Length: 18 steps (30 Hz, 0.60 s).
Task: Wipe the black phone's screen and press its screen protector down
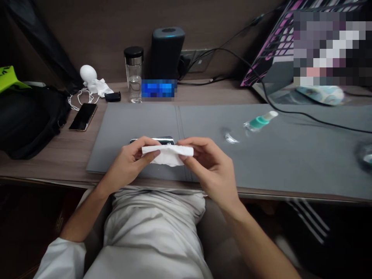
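Observation:
My left hand (129, 162) and my right hand (207, 166) pinch opposite ends of a folded white tissue (167, 155), holding it taut above the grey desk mat (130, 124). Just behind the tissue lies a shiny metallic object (152, 140), partly hidden by my left hand and the tissue. I cannot tell exactly what it is. To the right on the mat lies a small clear bottle with a teal collar (259, 121), and a small transparent piece (231, 137) rests near it.
A black phone (83, 116) and a black bag (29, 120) lie left of the mat. A glass water bottle (134, 77) and a black speaker (167, 52) stand behind it. A black cable (305, 115) crosses the mat's right side, below an open laptop (270, 50).

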{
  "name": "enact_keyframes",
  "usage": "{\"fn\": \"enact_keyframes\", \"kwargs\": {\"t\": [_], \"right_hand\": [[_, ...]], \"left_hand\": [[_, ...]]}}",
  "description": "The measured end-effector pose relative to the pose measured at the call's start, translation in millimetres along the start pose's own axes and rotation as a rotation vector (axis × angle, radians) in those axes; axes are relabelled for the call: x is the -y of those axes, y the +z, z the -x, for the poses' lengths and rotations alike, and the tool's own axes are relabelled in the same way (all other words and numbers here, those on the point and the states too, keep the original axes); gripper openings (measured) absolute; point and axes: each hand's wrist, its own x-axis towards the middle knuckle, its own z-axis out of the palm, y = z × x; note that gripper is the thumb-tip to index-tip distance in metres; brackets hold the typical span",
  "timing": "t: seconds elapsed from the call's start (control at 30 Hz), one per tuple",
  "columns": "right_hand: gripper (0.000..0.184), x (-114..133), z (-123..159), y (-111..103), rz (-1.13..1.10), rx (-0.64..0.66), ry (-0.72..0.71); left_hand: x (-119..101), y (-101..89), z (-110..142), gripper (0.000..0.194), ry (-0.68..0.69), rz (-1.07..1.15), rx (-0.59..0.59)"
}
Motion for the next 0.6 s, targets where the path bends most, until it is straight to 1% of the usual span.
{"fn": "enact_keyframes", "kwargs": {"t": [0.03, 0.07, 0.17, 0.27, 0.33, 0.4, 0.5, 0.6], "right_hand": [[0.026, 0.5, 0.1, 0.1, -0.01, 0.018, 0.01], [0.027, 0.8, 0.1, 0.1, -0.018, 0.035, 0.017], [0.016, -0.1, -0.6, -0.6, -0.028, 0.017, 0.072], [0.023, -3.5, -2.0, -1.9, -0.102, 0.001, 0.151], [0.03, -5.0, -3.5, -2.0, -0.182, 0.022, 0.198], [0.038, -4.0, -5.3, -1.1, -0.26, 0.049, 0.251], [0.048, 0.9, -7.7, 1.4, -0.344, 0.107, 0.337], [0.048, 4.9, -8.2, 4.1, -0.363, 0.179, 0.384]], "left_hand": [[-1.2, -0.1, -0.1, 0.034, -0.013, -0.013, -0.003], [-2.5, -0.2, -0.3, 0.036, -0.02, -0.01, 0.001], [-6.0, -0.9, -1.6, 0.039, -0.046, 0.049, 0.023], [-5.9, -1.1, -3.3, 0.038, -0.084, 0.175, 0.045], [-3.7, -1.0, -4.2, 0.037, -0.105, 0.282, 0.048], [-1.2, -0.7, -4.7, 0.04, -0.123, 0.363, 0.043], [0.7, 0.3, -4.6, 0.049, -0.151, 0.405, 0.043], [0.7, 2.0, -3.7, 0.046, -0.137, 0.404, 0.034]]}}
